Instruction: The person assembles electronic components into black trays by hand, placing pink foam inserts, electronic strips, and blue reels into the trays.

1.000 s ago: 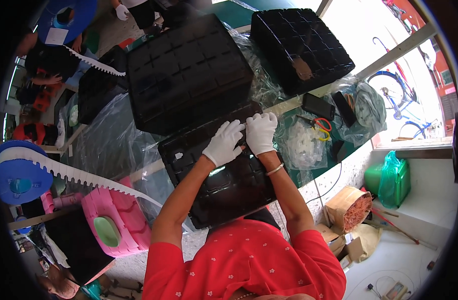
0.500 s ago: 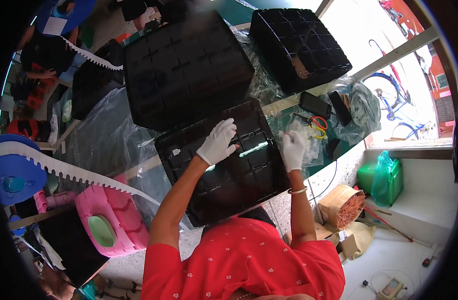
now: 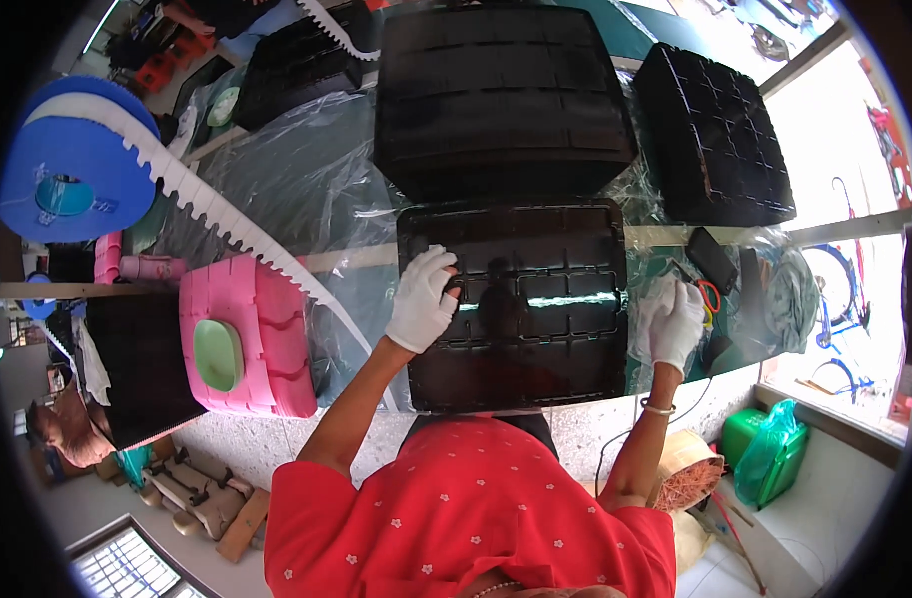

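A black plastic tray (image 3: pixel 516 364) with a ribbed grid lies upside down on the table in front of me. My left hand (image 3: pixel 422 301), in a white glove, rests on its left part. The fingers bend loosely, with the thumb apart. Bare skin shows at the thumb tip. Just past the tray's right side, my right hand (image 3: pixel 675 321), also gloved, is closed over crumpled clear plastic (image 3: pixel 643 299); what its fingers pinch is hidden. Scissors (image 3: pixel 710 299) with red and yellow handles lie beside that hand, near a dark phone-like block (image 3: pixel 713 259).
Behind the tray stands a large black crate (image 3: pixel 506 100), with another black crate (image 3: pixel 715 140) at the right. On the left are a blue reel (image 3: pixel 87 189) with toothed white strip (image 3: pixel 247 229), and a pink crate (image 3: pixel 276 349) holding a green dish (image 3: pixel 218 354). Clear film (image 3: pixel 286 169) covers the table.
The view has turned and shifted, so the tray looks straighter. My left hand has gone from flat to more curled, over the tray's left area. My right hand stays by the plastic and scissors.
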{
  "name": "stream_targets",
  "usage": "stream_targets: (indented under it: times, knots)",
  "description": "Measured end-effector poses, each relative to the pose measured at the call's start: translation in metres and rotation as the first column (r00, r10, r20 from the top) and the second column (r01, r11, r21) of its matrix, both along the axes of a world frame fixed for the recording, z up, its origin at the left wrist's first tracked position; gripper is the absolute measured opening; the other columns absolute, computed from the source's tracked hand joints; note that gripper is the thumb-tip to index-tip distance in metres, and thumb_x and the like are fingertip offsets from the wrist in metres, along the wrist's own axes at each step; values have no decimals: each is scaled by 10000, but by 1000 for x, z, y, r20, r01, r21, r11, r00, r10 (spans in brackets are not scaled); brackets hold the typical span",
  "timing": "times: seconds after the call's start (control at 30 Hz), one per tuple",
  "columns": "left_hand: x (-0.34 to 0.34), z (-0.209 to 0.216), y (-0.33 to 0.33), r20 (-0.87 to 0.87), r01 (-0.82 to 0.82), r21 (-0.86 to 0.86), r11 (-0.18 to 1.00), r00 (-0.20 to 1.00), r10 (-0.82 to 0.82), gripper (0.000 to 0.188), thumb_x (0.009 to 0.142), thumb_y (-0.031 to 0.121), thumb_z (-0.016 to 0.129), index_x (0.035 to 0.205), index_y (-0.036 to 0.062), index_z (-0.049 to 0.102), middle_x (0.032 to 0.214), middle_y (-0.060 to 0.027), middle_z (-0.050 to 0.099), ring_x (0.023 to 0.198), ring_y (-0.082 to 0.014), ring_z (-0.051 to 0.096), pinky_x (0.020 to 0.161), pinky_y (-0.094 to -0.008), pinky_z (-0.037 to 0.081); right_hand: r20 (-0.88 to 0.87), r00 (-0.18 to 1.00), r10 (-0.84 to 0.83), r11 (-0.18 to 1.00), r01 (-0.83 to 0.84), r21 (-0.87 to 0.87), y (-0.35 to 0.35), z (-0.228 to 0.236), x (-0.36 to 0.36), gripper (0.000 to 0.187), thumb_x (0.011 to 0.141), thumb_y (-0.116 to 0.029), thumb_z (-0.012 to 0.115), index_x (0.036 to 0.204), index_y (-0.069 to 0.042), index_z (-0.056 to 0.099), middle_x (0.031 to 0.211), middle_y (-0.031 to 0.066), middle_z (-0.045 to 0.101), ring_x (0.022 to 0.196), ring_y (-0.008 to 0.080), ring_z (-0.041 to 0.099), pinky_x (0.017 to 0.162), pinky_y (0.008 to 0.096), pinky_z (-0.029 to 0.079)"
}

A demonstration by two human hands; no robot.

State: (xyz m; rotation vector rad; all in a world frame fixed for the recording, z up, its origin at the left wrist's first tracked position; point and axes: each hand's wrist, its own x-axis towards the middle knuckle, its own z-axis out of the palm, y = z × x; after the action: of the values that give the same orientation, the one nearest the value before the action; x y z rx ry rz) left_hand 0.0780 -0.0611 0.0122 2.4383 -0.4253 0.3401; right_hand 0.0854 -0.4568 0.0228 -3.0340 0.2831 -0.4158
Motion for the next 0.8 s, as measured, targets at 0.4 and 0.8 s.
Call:
stream_targets:
  times: [0.4,0.8]
  knots:
    - [7,-2,42,-174,85,238,968,984,-44,226,813,112,661,1016,14,641,1370,-54,508,1314,-301,412,1078,-492,357,-122,816,565,795,-500,343,265,-25,44,250,801,-178,648,1040,-120,688,1017,110,638,917,311,624,733,426,495]
    - [10,-14,61,-201,195,239,951,968,-148,326,869,222,630,1120,14,640,1392,-60,496,1351,-285,378,1165,-479,232,-277,838,470,877,-407,256,293,-34,59,181,749,-210,678,919,-150,673,937,90,614,886,297,617,692,439,470]
